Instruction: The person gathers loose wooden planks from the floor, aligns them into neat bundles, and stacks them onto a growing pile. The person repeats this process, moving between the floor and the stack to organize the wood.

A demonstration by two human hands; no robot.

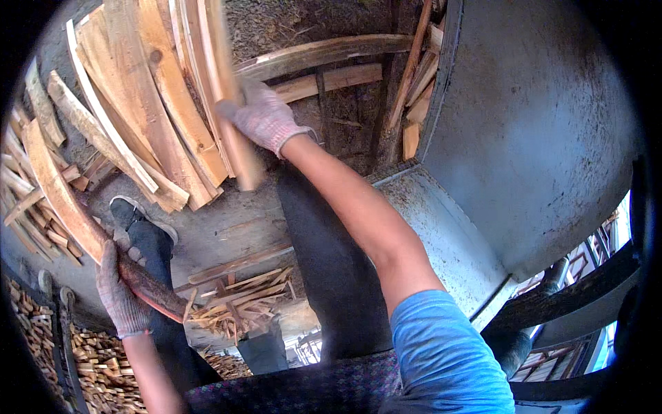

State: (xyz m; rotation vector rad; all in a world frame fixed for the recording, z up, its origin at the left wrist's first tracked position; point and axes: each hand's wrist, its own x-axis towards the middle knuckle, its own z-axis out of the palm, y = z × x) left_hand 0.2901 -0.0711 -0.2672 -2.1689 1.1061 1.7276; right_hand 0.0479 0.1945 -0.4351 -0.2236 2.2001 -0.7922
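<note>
Plank pile [148,103]: right hand [263,119] grasping blurred board [239,155] at its right edge; left hand [123,293], below pile, fingers wrapped around curved slab [69,200].

Wood workshop by the look of it, sawmill type. Evidence: rough-cut boards [155,90] lying side by side, dense stack of cut wood [110,366] lower left, loose pile of wood strips [241,303], big scuffed metal panel [531,138] right, grimy floor [214,210].
</note>
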